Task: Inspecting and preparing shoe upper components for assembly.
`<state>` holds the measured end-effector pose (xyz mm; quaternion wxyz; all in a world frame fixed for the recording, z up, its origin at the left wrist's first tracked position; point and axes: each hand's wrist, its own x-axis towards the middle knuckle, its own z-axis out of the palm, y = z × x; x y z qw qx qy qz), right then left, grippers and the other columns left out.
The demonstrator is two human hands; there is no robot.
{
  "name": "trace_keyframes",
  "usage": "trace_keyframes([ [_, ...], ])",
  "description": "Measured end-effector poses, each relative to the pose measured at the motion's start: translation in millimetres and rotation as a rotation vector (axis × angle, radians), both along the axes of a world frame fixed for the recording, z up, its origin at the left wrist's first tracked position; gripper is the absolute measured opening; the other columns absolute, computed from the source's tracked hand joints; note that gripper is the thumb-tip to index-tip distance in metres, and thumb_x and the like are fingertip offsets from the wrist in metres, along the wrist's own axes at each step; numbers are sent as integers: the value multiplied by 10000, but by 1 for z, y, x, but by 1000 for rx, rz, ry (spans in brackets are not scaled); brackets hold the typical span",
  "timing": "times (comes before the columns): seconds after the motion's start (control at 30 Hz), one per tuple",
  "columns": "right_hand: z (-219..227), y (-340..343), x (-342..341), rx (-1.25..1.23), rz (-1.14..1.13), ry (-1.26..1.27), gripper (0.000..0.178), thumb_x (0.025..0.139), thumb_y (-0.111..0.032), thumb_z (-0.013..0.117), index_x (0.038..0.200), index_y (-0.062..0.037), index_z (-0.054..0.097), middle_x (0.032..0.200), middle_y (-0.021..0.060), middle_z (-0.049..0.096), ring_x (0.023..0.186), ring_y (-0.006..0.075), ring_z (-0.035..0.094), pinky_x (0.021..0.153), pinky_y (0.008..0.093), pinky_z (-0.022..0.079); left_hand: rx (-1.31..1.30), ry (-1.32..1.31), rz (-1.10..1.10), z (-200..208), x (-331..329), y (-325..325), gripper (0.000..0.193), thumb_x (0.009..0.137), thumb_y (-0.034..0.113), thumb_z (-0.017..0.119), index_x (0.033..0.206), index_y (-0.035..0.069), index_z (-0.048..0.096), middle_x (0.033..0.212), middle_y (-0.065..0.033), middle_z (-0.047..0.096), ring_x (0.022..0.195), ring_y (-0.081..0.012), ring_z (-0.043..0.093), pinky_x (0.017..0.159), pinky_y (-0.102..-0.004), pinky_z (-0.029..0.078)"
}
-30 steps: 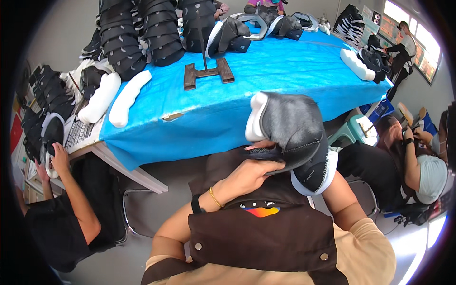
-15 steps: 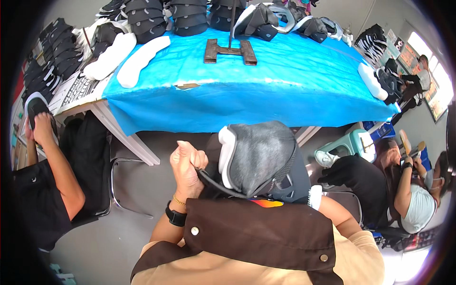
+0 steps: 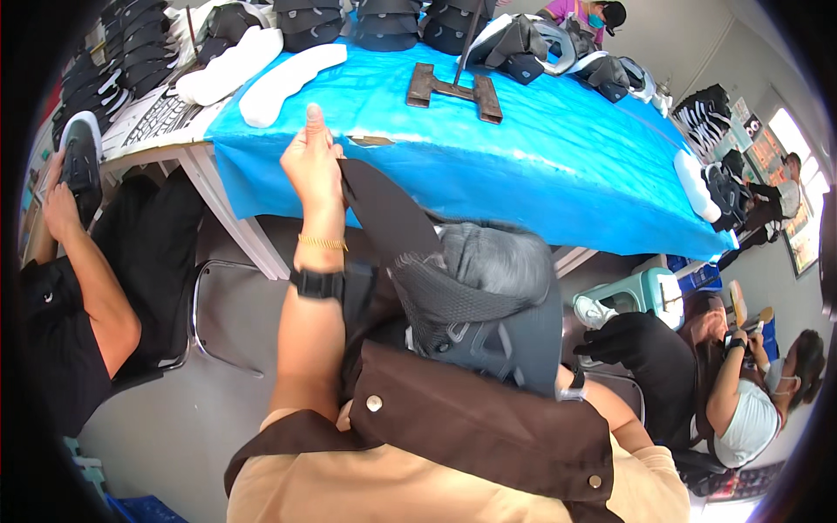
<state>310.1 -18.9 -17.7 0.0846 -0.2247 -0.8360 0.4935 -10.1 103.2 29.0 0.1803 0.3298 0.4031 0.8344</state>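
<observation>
My left hand (image 3: 314, 161) is raised near the blue table's front edge, thumb up and fingers closed. It grips the upper end of a wide black strip (image 3: 391, 209). The strip runs down to a dark grey mesh piece (image 3: 453, 301) above my lap, which looks like part of a shoe upper. Behind the mesh sits a rounded, dark grey padded form (image 3: 501, 257). A dark panel with lighter outlines (image 3: 497, 349) shows below. My right forearm (image 3: 615, 414) reaches in behind the piece, and the right hand's fingers are hidden.
On the blue-covered table (image 3: 558, 161) lie a rusty metal H-shaped stand (image 3: 455, 90), white curved forms (image 3: 288, 85) and stacked black pieces (image 3: 388, 26). At left a co-worker's hand (image 3: 61, 212) touches a dark shoe (image 3: 83, 170). A seated person (image 3: 745, 405) is at right, near a green stool (image 3: 641, 292).
My left hand has moved up and away, drawing the black strip out long and exposing more mesh. The white edge beside the padded form has gone from sight. The view has shifted slightly.
</observation>
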Motion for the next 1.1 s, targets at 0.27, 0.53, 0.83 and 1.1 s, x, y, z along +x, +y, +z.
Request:
trace_keyframes([
  [0.27, 3, 15, -6, -12, 12, -10, 338, 855, -160, 513, 1164, -25, 538, 1212, 220, 474, 1114, 418, 437, 973, 469, 313, -263, 387, 19, 1, -25, -30, 407, 955, 333, 509, 674, 42, 549, 628, 23, 494, 602, -45, 432, 542, -200, 341],
  [0.53, 16, 47, -16, 169, -92, -8, 370, 856, -143, 509, 1205, -23, 527, 1268, 230, 459, 1162, 425, 420, 1014, 471, 297, 176, 1256, -459, 44, 19, -87, 625, 654, 364, 791, 1111, 9, 554, 1182, -140, 554, 1113, -302, 509, 972, -404, 381],
  [0.83, 7, 57, -14, 529, -203, 38, 400, 809, -162, 545, 1194, -50, 551, 1278, 216, 477, 1223, 408, 389, 1055, 463, 266, 127, 1404, -480, 20, 42, -79, 511, 668, 468, 748, 799, 48, 487, 797, -91, 495, 685, -291, 538, 576, -388, 423],
  [1.1, -8, 67, -15, 885, -259, -124, 407, 828, -271, 493, 1171, -72, 587, 1251, 152, 542, 1221, 361, 434, 1057, 523, 223, 60, 1293, -664, -13, 40, -89, 359, 728, 320, 732, 682, 60, 488, 593, -71, 490, 551, -290, 532, 488, -366, 394],
])
